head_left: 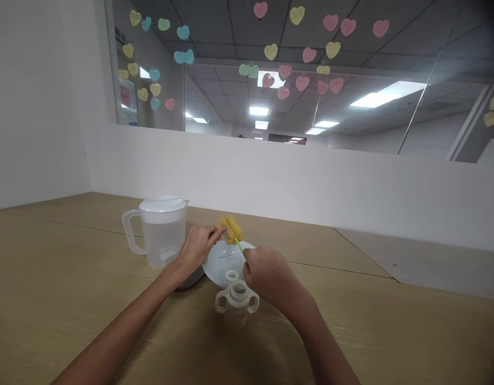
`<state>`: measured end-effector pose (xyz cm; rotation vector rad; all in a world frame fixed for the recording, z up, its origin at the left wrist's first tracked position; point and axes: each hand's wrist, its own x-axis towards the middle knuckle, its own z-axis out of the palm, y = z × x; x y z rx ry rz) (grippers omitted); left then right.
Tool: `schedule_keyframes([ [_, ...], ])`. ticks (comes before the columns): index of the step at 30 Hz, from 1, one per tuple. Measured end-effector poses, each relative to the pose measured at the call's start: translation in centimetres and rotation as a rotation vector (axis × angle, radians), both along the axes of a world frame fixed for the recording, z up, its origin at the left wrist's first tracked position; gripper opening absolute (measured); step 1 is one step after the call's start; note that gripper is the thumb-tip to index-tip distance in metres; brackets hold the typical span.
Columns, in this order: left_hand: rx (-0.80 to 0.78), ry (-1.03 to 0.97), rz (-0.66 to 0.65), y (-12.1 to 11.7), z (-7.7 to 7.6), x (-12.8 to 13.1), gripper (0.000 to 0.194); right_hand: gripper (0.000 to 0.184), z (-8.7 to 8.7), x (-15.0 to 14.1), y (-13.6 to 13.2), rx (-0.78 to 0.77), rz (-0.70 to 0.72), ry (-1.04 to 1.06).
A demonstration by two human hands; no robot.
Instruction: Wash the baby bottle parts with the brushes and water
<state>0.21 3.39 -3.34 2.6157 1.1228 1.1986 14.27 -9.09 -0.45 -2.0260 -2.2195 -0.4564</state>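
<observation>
My right hand is closed round the green handle of a bottle brush with a yellow sponge head. Pinched in the fingers of my left hand is a small clear piece, held against the sponge; its exact kind is hard to make out. Both hands are over a white bowl. A white ring shows at the bowl's near side. Just in front stands an uncapped baby bottle, upright, with a handle on each side.
Left of the bowl stands a lidded clear pitcher with liquid in it. A dark flat thing lies partly under the bowl. Behind the wooden table rises a white wall with a window covered in heart-shaped notes.
</observation>
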Motion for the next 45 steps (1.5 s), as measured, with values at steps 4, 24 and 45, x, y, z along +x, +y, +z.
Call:
schedule_keyframes([
  [4, 0.057, -0.018, 0.001, 0.4, -0.1, -0.1, 0.049, 0.023, 0.0, -0.1, 0.1, 0.002, 0.012, 0.012],
  [24, -0.323, -0.28, -0.316, -1.5, 1.2, 0.2, 0.029, 0.023, 0.4, -0.7, -1.5, -0.108, 0.034, 0.058],
  [45, -0.238, -0.517, -0.241, -0.7, 2.2, -1.6, 0.03, 0.021, 0.7, -0.7, -2.8, -0.18, 0.086, 0.061],
])
